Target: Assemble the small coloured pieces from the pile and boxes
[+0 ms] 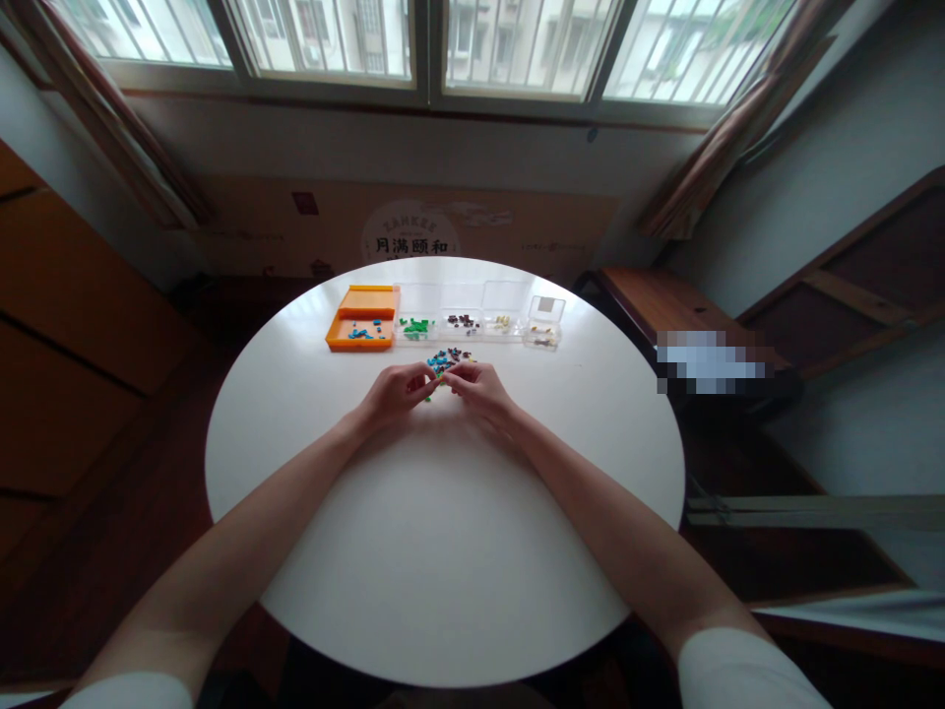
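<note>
Left hand (401,387) and right hand (476,385) together pinch with fingers a small green piece (441,377), loose pieces (446,360) being at twelve o'clock.

left sleeve (129,693): white, plain, mostly out of view | right sleeve (744,670): white, plain, short, its hem curving around the arm near the elbow | left forearm (277,507): bare | right forearm (591,497): bare | left hand (399,389): bare, slim-fingered | right hand (479,388): bare, slim-fingered

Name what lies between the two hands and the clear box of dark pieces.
In the head view, a loose pile of mostly blue and dark pieces lies on the table, between the left hand, right hand and that clear box.
</note>
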Available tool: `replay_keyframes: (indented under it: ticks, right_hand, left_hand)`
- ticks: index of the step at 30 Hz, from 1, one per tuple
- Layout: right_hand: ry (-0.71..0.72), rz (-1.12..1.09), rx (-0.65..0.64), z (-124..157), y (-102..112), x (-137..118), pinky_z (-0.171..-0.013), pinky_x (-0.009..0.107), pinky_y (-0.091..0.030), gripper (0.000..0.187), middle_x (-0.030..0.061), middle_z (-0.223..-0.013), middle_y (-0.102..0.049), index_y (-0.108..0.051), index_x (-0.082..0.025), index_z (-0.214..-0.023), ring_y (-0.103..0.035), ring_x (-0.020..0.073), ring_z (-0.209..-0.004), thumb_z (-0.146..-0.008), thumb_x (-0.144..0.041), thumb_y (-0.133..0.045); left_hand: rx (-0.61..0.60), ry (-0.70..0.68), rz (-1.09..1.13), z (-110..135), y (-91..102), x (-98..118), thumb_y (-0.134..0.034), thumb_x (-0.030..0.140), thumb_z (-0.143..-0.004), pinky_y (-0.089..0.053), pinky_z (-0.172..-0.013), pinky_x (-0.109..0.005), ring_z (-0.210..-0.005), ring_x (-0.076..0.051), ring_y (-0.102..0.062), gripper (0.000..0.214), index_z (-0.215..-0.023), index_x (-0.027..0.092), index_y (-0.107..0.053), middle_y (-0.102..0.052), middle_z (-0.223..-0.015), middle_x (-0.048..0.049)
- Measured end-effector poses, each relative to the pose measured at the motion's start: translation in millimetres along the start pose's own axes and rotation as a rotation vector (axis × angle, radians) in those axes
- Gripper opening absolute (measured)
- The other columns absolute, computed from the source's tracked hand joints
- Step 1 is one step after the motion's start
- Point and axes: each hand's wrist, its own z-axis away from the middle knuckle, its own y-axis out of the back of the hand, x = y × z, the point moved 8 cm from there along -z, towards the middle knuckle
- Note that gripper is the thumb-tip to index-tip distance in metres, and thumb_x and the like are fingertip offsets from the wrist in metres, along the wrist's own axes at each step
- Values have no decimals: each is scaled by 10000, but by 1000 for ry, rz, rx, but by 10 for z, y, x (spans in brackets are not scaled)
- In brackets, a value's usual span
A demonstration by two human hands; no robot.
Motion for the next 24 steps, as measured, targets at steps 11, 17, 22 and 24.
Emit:
replay_keyframes:
  ticks: [11,17,22,24]
  right_hand:
    - [-12,-1,-3,7,-7,-10,-510,217,-364,313,5,-592,-594,-675,-126,-702,-487,82,-537,-640,-433,-694]
    - [-15,-3,1,15,-5,-24,-520,219,-371,301,6,-597,-596,-675,-121,-707,-490,84,-547,-643,-414,-694]
    - [-21,7,5,8,-2,-13,-523,222,-374,311,6,-594,-595,-673,-122,-700,-487,84,-547,-635,-425,-693]
    - [-16,10,3,9,-3,-15,-522,221,-371,315,10,-599,-598,-672,-121,-705,-487,85,-547,-639,-429,-690]
  left_hand:
    - [2,-9,5,-2,-8,-13,-554,328,-849,-357,-494,-156,-472,-58,-442,202,-799,149,-633,-553,-545,26]
    - [2,-15,12,-2,-1,-2,-556,314,-849,-360,-500,-155,-477,-58,-443,191,-806,146,-635,-553,-549,25]
    - [5,-11,1,-1,3,-2,-555,320,-848,-361,-500,-158,-477,-59,-447,199,-804,145,-638,-558,-552,23]
    - [3,-10,-3,-1,3,2,-552,323,-850,-360,-501,-159,-477,-59,-443,204,-804,145,-639,-558,-553,23]
